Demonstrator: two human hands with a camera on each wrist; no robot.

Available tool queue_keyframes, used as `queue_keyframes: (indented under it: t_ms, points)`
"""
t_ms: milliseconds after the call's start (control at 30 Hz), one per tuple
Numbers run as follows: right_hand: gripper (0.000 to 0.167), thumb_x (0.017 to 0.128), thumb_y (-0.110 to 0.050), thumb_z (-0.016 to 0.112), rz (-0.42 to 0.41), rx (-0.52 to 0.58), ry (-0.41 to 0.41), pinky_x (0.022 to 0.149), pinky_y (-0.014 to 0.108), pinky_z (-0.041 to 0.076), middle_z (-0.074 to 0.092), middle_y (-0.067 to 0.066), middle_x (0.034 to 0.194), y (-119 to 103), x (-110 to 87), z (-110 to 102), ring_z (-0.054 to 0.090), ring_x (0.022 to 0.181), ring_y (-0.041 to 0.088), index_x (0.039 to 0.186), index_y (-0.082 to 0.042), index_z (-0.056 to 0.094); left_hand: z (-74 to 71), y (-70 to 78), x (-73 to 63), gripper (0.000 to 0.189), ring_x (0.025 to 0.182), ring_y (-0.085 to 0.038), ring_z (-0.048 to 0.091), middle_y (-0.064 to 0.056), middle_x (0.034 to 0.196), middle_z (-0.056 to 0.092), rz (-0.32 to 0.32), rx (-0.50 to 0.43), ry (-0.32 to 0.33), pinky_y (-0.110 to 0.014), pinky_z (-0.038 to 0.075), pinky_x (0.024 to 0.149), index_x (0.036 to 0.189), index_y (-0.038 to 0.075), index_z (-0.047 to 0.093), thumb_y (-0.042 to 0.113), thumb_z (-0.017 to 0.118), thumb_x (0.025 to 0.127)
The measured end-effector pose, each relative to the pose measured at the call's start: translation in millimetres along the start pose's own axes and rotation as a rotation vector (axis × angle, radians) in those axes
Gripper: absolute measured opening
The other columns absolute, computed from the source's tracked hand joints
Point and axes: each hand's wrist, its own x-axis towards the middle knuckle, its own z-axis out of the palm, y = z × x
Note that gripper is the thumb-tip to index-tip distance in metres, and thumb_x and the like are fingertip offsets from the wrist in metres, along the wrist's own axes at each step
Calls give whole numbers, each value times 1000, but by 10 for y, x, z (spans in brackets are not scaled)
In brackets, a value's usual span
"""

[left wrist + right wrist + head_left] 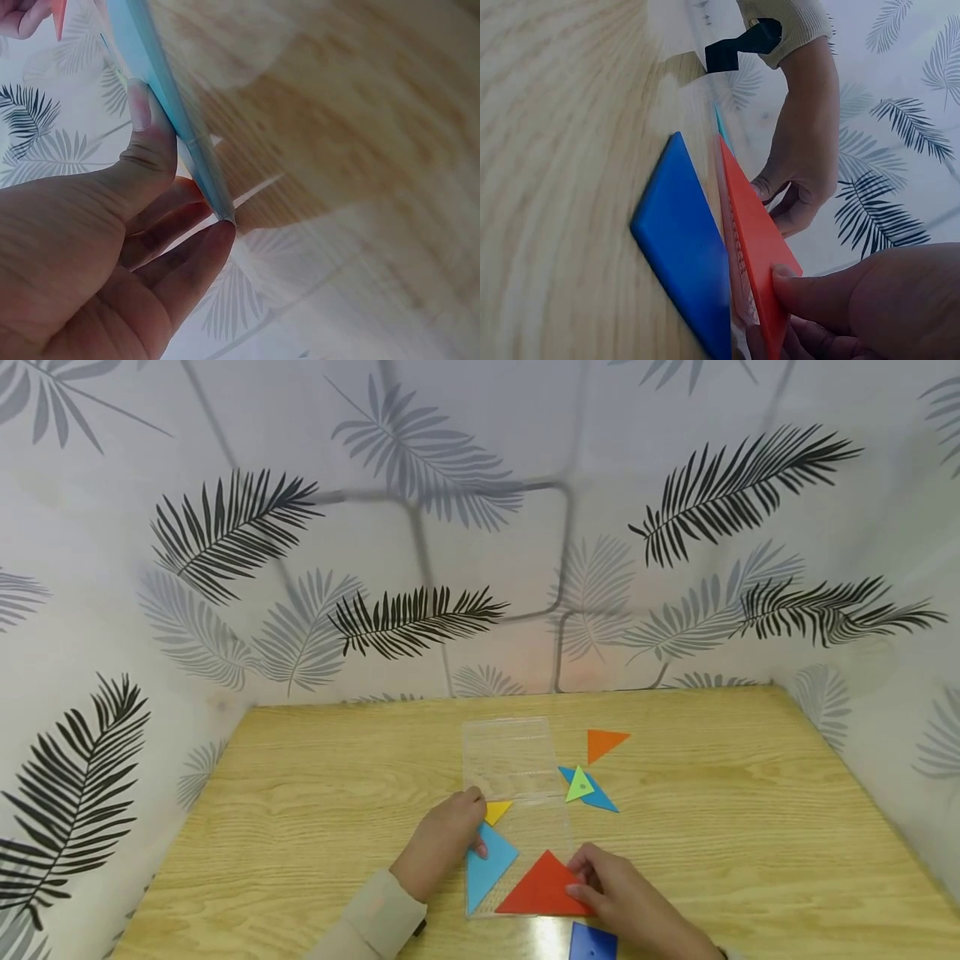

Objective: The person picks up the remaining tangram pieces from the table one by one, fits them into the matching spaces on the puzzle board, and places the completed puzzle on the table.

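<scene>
A clear plastic case lies unfolded on the table, its flat lid toward the back. My left hand holds the case's left edge, the thumb resting on a light blue triangle inside it. Beside those fingertips sits a yellow piece, partly covered by the hand. With thumb and fingers my right hand pinches the right corner of a large red triangle. That triangle is over the front part of the case, tilted in the right wrist view.
A dark blue four-sided piece lies on the table in front of the case. To the case's right are an orange triangle and a blue piece with a small green triangle on it. Leaf-patterned curtains surround the wooden table.
</scene>
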Motion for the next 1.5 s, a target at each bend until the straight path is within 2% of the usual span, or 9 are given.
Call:
queue_keyframes:
  t_ms: [133,300,467,733,1033,1367,1500]
  points:
    - [12,89,-15,63,5,-2,-12,57,23,46,53,-4,76,-31,31,25,50,66,12,96,-8,55,0,-3,10,56,90,-17,58,-9,103,59,-1,14,0,-17,47,74,104,-1,65,44,66,72]
    - [10,89,-13,62,9,-27,-22,55,23,44,52,-4,73,-52,70,72,48,63,10,94,-9,56,-28,-2,3,49,90,-18,58,-9,102,58,10,-25,-1,-17,47,73,100,-1,65,41,68,74]
    - [9,89,-13,62,-7,-50,-22,55,23,43,52,-4,74,-78,85,100,47,63,9,93,-8,56,-36,11,-13,49,89,-18,58,-9,103,58,5,-22,5,-17,47,73,101,-1,65,41,66,76]
    - [9,89,-14,63,43,-80,-31,59,24,44,53,-4,78,-124,114,123,49,68,12,92,-7,58,-44,5,-21,49,91,-18,58,-9,103,57,6,-38,17,-19,48,75,98,-1,64,41,68,73]
    - [8,88,-10,63,-56,-117,-19,58,23,43,50,-3,79,-171,138,188,46,68,10,89,-6,56,-39,12,-35,50,92,-19,59,-9,104,58,13,-10,44,-20,49,76,99,0,65,43,64,74]
    - [8,88,-10,64,-26,-176,-6,58,24,40,48,-3,77,-254,168,217,44,67,10,88,-7,56,-42,17,-28,49,93,-19,59,-10,105,58,8,-26,36,-21,49,76,99,-1,64,41,64,74]
    - [8,87,-9,64,-44,-209,12,58,23,41,47,-4,78,-256,189,240,44,68,10,87,-8,56,-41,22,-28,49,92,-19,59,-9,105,58,-9,-7,28,-20,49,74,100,0,65,42,64,74]
